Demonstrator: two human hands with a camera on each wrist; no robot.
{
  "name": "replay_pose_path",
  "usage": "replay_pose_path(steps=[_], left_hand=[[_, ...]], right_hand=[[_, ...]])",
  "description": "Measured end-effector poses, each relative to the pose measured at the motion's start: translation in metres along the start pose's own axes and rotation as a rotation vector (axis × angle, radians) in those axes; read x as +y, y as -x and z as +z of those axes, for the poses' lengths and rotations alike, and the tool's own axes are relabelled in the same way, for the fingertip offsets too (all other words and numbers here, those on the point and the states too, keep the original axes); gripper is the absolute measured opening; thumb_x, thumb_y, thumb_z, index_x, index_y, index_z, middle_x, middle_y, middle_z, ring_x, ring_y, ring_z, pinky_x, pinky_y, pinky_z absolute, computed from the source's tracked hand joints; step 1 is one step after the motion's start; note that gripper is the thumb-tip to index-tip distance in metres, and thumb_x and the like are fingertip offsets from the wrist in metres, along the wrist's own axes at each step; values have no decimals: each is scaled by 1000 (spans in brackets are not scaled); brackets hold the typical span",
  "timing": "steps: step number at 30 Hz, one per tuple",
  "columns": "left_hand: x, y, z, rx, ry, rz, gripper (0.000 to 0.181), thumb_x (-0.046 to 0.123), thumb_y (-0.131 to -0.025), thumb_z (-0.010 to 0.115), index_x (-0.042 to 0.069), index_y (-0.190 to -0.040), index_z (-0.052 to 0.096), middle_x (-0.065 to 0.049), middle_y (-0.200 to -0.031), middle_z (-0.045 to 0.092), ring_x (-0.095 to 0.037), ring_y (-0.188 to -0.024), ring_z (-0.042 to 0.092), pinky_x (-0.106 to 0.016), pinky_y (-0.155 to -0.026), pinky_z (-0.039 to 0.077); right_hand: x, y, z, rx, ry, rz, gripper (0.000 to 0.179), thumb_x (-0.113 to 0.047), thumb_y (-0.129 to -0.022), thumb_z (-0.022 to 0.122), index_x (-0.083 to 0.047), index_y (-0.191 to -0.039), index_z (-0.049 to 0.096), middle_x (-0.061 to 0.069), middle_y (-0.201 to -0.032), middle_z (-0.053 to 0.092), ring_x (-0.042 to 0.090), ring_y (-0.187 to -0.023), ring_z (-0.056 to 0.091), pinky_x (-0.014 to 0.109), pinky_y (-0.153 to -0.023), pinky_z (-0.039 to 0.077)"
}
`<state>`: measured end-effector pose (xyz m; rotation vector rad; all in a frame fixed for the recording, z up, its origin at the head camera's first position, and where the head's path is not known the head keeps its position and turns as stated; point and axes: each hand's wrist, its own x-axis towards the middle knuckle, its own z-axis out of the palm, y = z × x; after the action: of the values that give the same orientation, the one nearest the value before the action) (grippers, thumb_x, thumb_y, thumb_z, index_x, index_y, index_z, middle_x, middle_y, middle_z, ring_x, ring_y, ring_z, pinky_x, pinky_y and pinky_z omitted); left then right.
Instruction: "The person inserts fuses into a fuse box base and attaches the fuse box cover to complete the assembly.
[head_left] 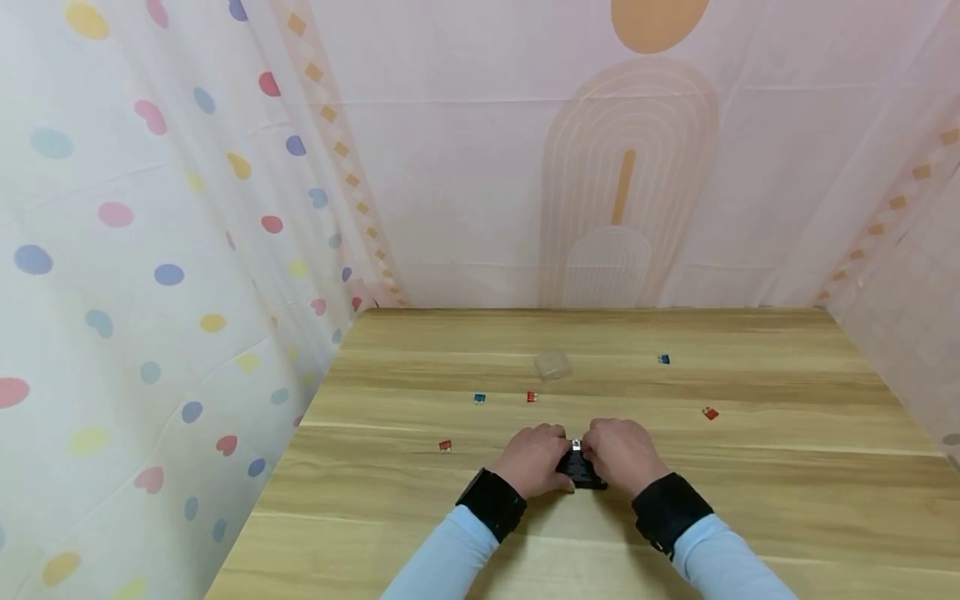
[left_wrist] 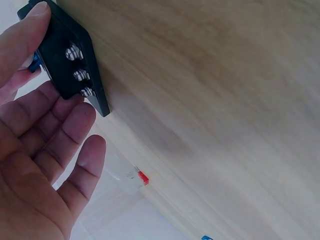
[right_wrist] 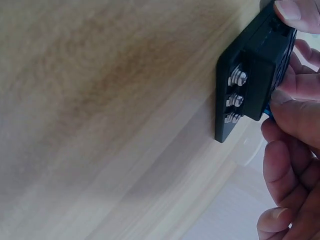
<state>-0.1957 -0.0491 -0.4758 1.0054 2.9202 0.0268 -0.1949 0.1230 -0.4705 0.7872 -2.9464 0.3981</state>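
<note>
A black fuse block [head_left: 581, 471] with silver screw terminals along its side rests on the table between both hands. My left hand [head_left: 531, 460] grips the block, its thumb pressed on the near end in the left wrist view. From the other side, my right hand [head_left: 621, 454] pinches a small blue blade fuse [right_wrist: 269, 112] between thumb and fingers at the top of the block. Only a sliver of this fuse shows; its prongs are hidden by the fingers and the block.
Loose blade fuses lie around on the wooden table [head_left: 360, 517]: a red fuse [head_left: 445, 446] left of the hands, a blue fuse [head_left: 480, 398] and red fuse [head_left: 532, 397] beyond them, a blue fuse [head_left: 663, 359] and red fuse [head_left: 710, 412] rightward. A clear plastic cover [head_left: 552, 365] sits farther back.
</note>
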Motion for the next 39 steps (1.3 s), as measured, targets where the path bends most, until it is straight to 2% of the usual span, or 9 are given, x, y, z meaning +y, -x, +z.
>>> replay_pose_path(steps=[15,21,26,34,39], left_hand=[[5,-1,-1,-7,-31,-28,45,47,-78,82,15,-107,72,4,-96,61,-11,-85,56,-27,-72,48],[8,3,-1,-5,-19,-41,45,47,-76,83,15,-106,72,4,-96,61,-11,-85,56,-27,-71,47],[9,3,-2,-1,-46,-42,46,49,-76,83,16,-106,72,4,-95,61,-12,-84,57,-27,-69,47],[12,-2,-10,-16,-54,-58,40,48,-72,86,14,-90,74,6,-87,60,-12,-79,54,-27,-68,43],[11,-4,-7,-24,-62,-68,40,49,-70,87,15,-87,74,7,-85,59,-11,-79,55,-27,-66,42]], right_hand=[[0,3,1,34,8,14,11,-6,-81,79,-13,-74,74,-5,-71,57,11,-62,49,33,-61,46],[-2,5,4,20,-9,32,10,-6,-81,79,-13,-75,75,-5,-71,57,11,-62,47,33,-61,46],[-3,5,4,13,-8,41,9,-6,-82,79,-12,-77,75,-5,-72,56,11,-62,47,33,-61,46],[-2,7,2,23,-9,33,12,-4,-82,78,-12,-74,73,-5,-71,56,11,-61,46,32,-59,45],[-2,6,4,50,-1,11,13,-4,-80,79,-13,-73,73,-6,-69,54,10,-59,46,30,-57,44]])
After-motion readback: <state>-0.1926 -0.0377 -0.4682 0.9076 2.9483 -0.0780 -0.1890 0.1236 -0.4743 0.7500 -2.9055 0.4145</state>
